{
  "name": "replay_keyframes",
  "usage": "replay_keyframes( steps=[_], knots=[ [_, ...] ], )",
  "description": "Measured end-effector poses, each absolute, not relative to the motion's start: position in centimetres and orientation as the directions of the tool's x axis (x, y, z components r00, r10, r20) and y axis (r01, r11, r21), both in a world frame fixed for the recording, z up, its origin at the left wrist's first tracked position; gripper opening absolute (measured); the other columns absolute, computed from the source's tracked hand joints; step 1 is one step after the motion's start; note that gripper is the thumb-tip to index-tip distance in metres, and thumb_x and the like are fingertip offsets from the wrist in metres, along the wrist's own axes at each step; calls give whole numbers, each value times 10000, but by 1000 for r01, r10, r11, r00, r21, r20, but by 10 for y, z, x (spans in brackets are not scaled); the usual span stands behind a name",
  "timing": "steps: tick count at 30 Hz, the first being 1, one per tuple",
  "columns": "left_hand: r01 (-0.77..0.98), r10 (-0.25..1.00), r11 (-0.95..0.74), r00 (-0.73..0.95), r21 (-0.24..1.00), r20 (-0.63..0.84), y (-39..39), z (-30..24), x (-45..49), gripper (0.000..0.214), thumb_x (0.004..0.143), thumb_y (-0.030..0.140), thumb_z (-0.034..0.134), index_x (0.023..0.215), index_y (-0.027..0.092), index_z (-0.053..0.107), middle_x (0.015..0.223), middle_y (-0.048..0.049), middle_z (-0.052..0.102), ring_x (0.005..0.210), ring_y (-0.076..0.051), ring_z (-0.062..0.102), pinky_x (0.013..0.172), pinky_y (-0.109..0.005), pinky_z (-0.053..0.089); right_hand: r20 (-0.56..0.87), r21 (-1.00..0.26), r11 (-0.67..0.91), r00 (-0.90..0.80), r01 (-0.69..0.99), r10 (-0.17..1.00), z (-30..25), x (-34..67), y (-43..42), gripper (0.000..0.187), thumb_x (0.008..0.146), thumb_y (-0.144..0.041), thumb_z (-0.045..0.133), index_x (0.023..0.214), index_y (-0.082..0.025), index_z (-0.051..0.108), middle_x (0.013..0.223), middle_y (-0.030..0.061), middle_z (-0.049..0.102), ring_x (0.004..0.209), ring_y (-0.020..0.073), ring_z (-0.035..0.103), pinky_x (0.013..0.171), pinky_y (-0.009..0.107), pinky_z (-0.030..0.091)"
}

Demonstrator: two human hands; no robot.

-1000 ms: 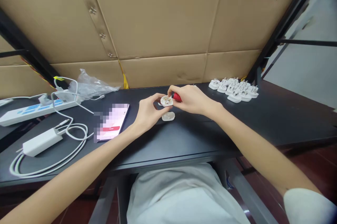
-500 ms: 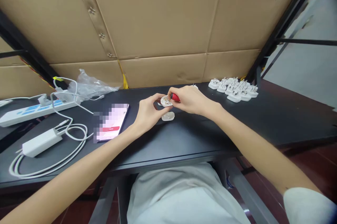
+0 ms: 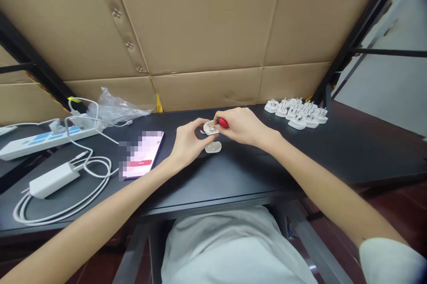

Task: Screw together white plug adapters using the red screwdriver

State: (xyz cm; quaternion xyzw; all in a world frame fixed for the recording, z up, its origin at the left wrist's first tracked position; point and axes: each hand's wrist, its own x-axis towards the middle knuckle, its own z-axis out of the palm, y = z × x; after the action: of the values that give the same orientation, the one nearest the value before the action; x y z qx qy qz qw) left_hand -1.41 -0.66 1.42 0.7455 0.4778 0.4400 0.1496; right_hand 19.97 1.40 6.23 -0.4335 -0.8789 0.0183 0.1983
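Between the thumb and fingers of my left hand point(image 3: 189, 142) is a small white plug housing point(image 3: 210, 128), its inner side with metal parts facing up. My right hand point(image 3: 243, 126) is closed around a red-handled screwdriver point(image 3: 223, 122) right beside the housing; its tip is too small to make out. Just below the fingers of my left hand, a white plug cover point(image 3: 213, 147) lies on the black table point(image 3: 240, 177). Behind my right hand, a bit of another white piece with a pin peeks out, mostly hidden.
Several white plugs point(image 3: 298, 114) stand grouped at the back right, pins up. To the left lie a phone point(image 3: 142, 156), a white power adapter point(image 3: 53, 181) with coiled cable, a power strip point(image 3: 46, 140) and a clear plastic bag point(image 3: 115, 107). A cardboard wall point(image 3: 207, 44) closes the back.
Both hands stay in almost the same place. My right hand and the red screwdriver handle have shifted very slightly; the plug housing is still held.
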Motion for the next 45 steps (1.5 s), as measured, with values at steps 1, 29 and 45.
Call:
replay_keyframes(
  steps=[1, 29, 45],
  knots=[
    [579, 842, -502, 160, 642, 515, -7, 14, -14, 301, 864, 412, 874, 1124, 264, 835, 1036, -1, 874, 931, -241, 784, 785, -333, 598, 327, -208, 626, -550, 752, 769, 63, 200, 14, 96, 1015, -264, 672, 1041, -236, 760, 900, 24, 803, 749, 195, 669, 677, 304, 342],
    [603, 856, -471, 138, 644, 498, -6, 13, -16, 307, 847, 410, 882, 1115, 269, 830, 1001, 14, 844, 739, -174, 658, 747, -321, 534, -108, -134, 432, -447, 892, 888, 59, 236, 52, 36, 917, -285, 748, 942, -268, 768, 945, 26, 808, 870, 209, 715, 723, 297, 432],
    [608, 853, -474, 138, 637, 503, -3, 9, -17, 330, 847, 426, 887, 1133, 272, 830, 1010, 8, 844, 719, -174, 666, 717, -328, 524, -109, -125, 448, -461, 885, 881, 56, 232, 51, 106, 899, -184, 719, 937, -267, 773, 1009, 17, 839, 923, 207, 744, 736, 287, 437]
  ],
)
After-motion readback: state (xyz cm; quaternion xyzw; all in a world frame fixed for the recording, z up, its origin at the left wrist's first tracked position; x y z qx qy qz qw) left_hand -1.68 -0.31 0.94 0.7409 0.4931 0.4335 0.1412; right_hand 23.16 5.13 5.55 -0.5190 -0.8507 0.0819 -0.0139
